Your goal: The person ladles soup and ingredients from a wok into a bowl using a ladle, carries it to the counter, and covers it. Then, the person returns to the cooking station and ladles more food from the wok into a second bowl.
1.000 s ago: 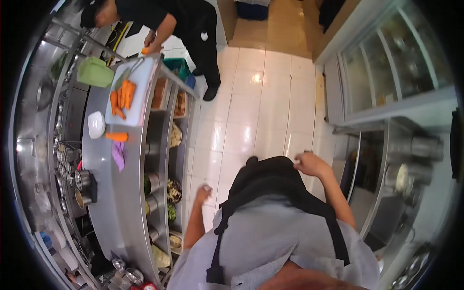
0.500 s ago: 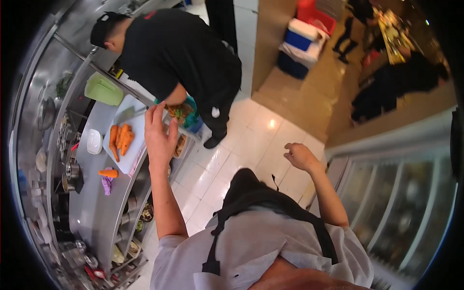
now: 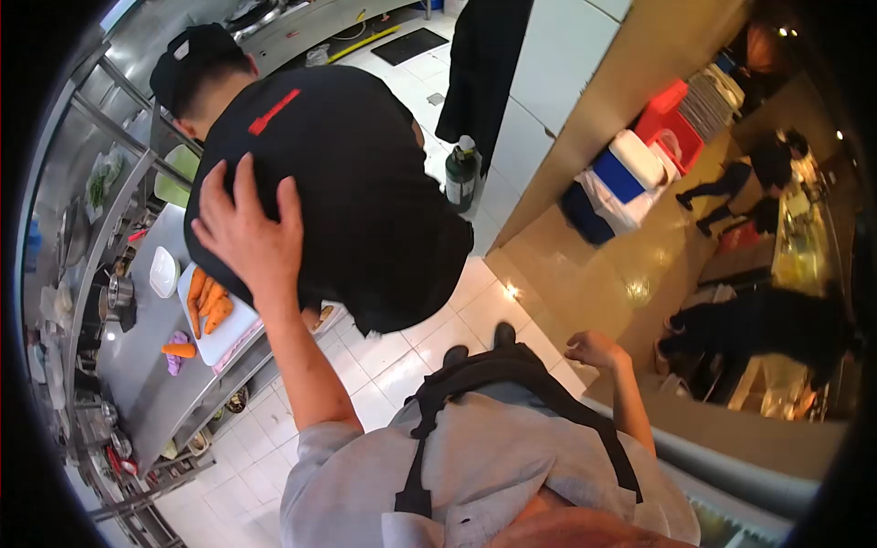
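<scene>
My left hand (image 3: 251, 224), fingers spread and holding nothing, is at the back of a co-worker's black shirt (image 3: 338, 155). Whether the palm touches the cloth I cannot tell. My right hand (image 3: 594, 349) hangs out to the side with loosely bent fingers and nothing in it. Left of the co-worker, several carrots (image 3: 212, 301) lie on a white cutting board (image 3: 233, 331). One more carrot (image 3: 178, 350) rests across a purple cloth-like item (image 3: 174, 364) on the steel counter. Part of the board is hidden behind the co-worker and my arm.
A white bowl (image 3: 164, 272) and a green tub (image 3: 178, 173) stand on the counter (image 3: 128, 384). A dark green bottle (image 3: 462, 173) is beyond the co-worker. A blue and white cooler (image 3: 626, 169) and red crate (image 3: 671, 137) sit by the wall. Other people are at far right.
I have come closer to the co-worker, and my left hand now overlaps their back. The co-worker's body now hides the bin of scraps. My right hand appears lower in view.
</scene>
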`<state>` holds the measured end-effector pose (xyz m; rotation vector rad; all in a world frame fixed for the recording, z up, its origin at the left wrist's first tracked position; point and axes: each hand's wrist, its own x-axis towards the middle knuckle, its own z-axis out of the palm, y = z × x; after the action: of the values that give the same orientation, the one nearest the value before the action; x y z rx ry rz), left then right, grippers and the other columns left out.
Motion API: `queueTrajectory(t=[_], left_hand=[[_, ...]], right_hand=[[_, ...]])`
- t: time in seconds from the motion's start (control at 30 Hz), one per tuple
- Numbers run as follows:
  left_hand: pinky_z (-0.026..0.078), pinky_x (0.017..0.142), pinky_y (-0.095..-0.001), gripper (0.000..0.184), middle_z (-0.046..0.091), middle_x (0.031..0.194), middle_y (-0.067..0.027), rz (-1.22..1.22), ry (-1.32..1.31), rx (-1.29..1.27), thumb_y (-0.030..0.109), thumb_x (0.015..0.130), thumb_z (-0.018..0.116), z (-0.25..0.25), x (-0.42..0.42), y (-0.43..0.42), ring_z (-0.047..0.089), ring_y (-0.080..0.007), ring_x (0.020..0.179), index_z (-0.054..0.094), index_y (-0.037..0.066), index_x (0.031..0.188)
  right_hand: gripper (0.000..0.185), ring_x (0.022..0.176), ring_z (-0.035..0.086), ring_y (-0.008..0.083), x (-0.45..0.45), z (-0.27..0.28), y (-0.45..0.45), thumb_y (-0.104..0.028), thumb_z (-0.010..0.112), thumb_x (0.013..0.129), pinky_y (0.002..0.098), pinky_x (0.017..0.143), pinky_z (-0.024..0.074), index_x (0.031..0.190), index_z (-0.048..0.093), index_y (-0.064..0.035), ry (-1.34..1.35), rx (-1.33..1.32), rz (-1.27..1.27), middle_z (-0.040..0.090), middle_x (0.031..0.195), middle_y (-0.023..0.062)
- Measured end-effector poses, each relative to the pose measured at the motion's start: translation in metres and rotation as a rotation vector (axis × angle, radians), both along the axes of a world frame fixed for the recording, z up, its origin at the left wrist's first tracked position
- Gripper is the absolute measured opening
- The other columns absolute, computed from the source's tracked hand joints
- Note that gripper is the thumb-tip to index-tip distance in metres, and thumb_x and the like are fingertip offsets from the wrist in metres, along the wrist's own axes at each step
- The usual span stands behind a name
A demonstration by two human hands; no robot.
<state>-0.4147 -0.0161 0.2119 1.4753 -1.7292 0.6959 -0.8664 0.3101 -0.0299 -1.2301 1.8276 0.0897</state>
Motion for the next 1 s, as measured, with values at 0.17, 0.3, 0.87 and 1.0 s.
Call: queueTrajectory(t=[0.17, 0.3, 0.87, 1.0], left_hand=[[0.043, 0.105, -0.0474, 0.04, 0.063, 0.129, -0.0124, 0.094, -0.018, -0.104, 0.028, 0.089, 0.075, 0.01, -0.009, -0.006, 0.059, -0.035, 0.122, 0.071, 0.011, 0.125], [0.042, 0.106, -0.0483, 0.037, 0.062, 0.132, -0.0161, 0.167, 0.037, -0.089, 0.02, 0.091, 0.068, 0.01, -0.017, -0.003, 0.058, -0.0365, 0.124, 0.069, 0.005, 0.125], [0.041, 0.112, -0.0485, 0.025, 0.064, 0.133, -0.021, 0.458, 0.269, 0.02, 0.005, 0.099, 0.054, 0.015, 0.05, 0.032, 0.058, -0.0371, 0.129, 0.064, -0.005, 0.12], [0.04, 0.114, -0.0455, 0.026, 0.063, 0.136, -0.0206, 0.681, 0.295, 0.067, 0.002, 0.099, 0.049, 0.023, 0.048, 0.032, 0.058, -0.0364, 0.129, 0.061, -0.006, 0.121]], right_hand=[[0.047, 0.104, 0.071, 0.0366, -0.091, -0.058, -0.139, -0.039, 0.073, 0.088, 0.0445, 0.092, 0.0562, 0.117, 0.074, -0.002, 0.059, -0.133, 0.208, 0.075, 0.11, 0.0199], [0.036, 0.086, 0.072, 0.0351, -0.057, -0.054, -0.317, -0.034, 0.071, 0.089, 0.0448, 0.079, 0.0559, 0.103, 0.072, -0.0014, -0.167, -0.385, 0.395, 0.074, 0.093, 0.0204], [0.029, 0.062, 0.074, 0.0307, 0.085, -0.162, -0.697, -0.015, 0.062, 0.086, 0.0414, 0.063, 0.0616, 0.072, 0.07, 0.0085, 0.025, -0.12, 0.556, 0.071, 0.069, 0.0239], [0.018, 0.047, 0.066, 0.0268, 0.001, -0.292, -0.714, -0.014, 0.065, 0.084, 0.0387, 0.039, 0.0483, 0.07, 0.067, -0.0024, -0.121, 0.019, 0.137, 0.066, 0.062, 0.0134]])
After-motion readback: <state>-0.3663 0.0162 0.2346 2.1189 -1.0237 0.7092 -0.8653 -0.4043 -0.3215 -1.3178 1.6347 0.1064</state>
